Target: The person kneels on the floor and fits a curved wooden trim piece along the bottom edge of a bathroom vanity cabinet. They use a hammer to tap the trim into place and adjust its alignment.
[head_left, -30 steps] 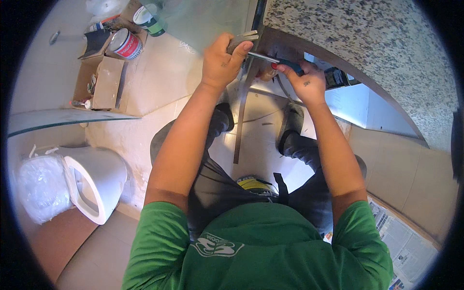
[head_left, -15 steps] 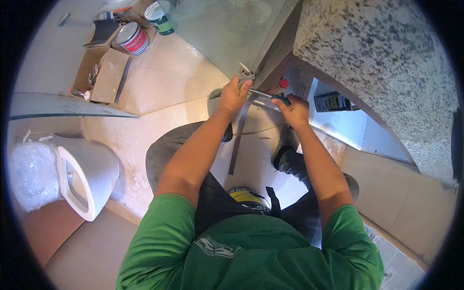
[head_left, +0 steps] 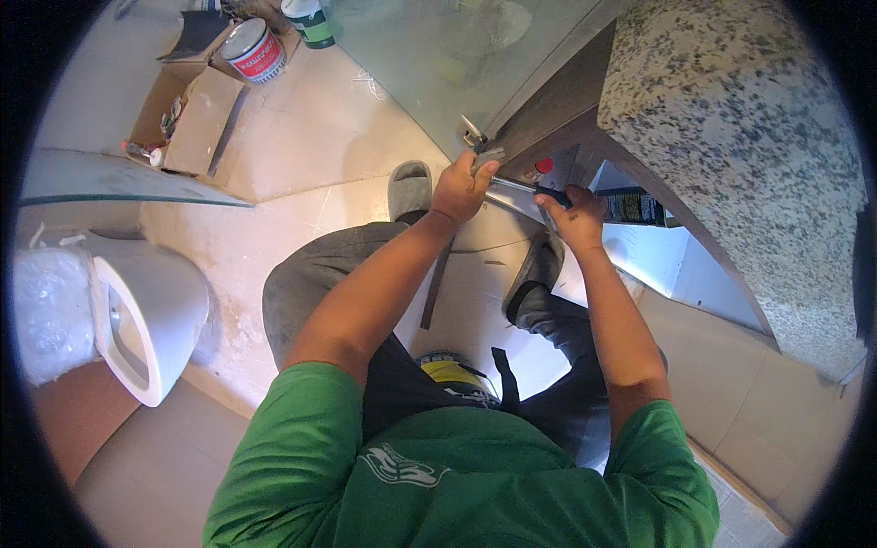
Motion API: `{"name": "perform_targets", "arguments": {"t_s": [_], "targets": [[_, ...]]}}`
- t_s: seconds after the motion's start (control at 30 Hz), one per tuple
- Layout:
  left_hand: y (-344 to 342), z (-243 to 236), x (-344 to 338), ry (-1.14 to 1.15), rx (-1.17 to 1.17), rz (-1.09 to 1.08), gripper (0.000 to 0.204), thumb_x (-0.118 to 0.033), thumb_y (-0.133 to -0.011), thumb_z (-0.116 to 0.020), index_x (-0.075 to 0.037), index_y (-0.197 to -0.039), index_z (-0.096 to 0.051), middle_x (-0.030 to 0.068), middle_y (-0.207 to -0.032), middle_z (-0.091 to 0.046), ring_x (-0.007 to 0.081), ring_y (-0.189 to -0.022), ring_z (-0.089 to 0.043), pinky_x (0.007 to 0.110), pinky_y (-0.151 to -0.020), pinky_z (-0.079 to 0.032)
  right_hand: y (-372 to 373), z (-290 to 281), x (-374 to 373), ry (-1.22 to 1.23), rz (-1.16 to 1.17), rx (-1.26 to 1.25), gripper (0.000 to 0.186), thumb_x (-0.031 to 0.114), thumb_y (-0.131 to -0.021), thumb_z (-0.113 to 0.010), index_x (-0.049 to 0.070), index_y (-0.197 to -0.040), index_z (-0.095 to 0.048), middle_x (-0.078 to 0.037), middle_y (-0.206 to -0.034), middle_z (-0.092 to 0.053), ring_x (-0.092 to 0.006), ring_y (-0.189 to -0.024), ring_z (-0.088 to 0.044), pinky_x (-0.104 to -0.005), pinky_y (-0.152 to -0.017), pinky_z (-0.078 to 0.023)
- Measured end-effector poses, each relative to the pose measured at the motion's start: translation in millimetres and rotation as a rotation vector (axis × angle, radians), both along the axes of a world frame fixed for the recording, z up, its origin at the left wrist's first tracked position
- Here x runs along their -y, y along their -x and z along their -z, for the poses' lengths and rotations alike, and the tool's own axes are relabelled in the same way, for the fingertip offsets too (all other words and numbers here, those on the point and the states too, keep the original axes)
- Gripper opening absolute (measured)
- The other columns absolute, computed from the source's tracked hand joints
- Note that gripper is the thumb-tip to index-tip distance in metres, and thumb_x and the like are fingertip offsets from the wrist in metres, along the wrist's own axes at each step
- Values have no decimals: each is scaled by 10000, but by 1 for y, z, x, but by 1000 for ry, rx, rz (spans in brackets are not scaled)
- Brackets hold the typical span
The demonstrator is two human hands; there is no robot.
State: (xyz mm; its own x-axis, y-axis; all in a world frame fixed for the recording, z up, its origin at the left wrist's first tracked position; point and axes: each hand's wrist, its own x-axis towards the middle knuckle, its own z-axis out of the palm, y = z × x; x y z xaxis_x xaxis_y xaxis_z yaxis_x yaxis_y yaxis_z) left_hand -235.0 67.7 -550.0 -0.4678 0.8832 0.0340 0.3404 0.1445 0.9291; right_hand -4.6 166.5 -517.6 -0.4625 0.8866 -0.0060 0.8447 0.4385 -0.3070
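Seen from above: a screwdriver-like tool [head_left: 516, 185] spanning two bare hands, near the corner of a glass sheet [head_left: 411, 73] and the edge of a brown wooden panel [head_left: 553, 100]. In the right hand [head_left: 577, 217], fingers wrapped around the dark handle. In the left hand [head_left: 461, 192], fingers in a narrow pinch on a small grey metal piece [head_left: 490, 156]; cannot tell whether also touching the shaft.

Likeliest mishap: a slip of the shaft into the left fingers, from a crooked push or a loosened pinch. Also possible: a drop of the metal piece onto the slipper [head_left: 409, 190] below, or a knock against the glass, from too sharp a twist.

Tool's long axis mostly side to side, left end slightly farther from the body. Handle at right, shaft pointing toward the left hand, tip not clearly visible.
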Motion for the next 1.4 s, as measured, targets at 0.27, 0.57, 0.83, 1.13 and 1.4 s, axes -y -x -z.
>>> {"name": "perform_targets", "arguments": {"t_s": [0.27, 0.57, 0.83, 1.13, 1.4], "targets": [[-15, 81, -4, 83, 147, -124, 633, -604, -996, -494, 17, -1052, -598, 325, -937, -671, 501, -940, -661, 534, -804, -508, -1, 52, -15, -86, -90, 104, 771, 841, -752, -593, 82, -819, -711, -156, -859, -719, -355, -871, -683, -482, -819, -451], [-29, 143, -6, 188, 127, -274, 591, -565, -1026, -498, 17, -1020, -599, 299, -854, -660, 476, -878, -676, 484, -762, -514, 6, 95, -10, -28, -92, 326, 834, 862, -791, -508, 76, -955, -732, -172, -940, -730, -362, -935, -684, -486, -832, -461], [-16, 167, -1, 251, 266, -265, 642, -594, -1014, -478, 26, -1071, -631, 341, -1007, -655, 517, -1023, -635, 514, -848, -501, 21, 115, -5, 107, -65, 346, 842, 836, -791, -555, 70, -1104, -709, -218, -1043, -734, -366, -1000, -699, -497, -906, -467], [-34, 132, 52, 405, 416, -222, 650, -591, -1010, -451, 21, -1024, -671, 299, -1045, -694, 470, -1108, -642, 515, -990, -470, 40, 70, 51, 1567, 69, -147, 246, 316, -961, -706, 90, -891, -638, -23, -691, -590, -156, -585, -591, -299, -548, -483], [57, 6, 15, 263, -562, 373, 455, -367, -994, -503, 35, -924, -704, 246, -1033, -718, 439, -993, -685, 503, -898, -531, 11, 41, 80, 452, -247, 151, 184, 195, -889, -652, 55, -1008, -654, -203, -1004, -698, -422, -975, -668, -506, -858, -523]]}}
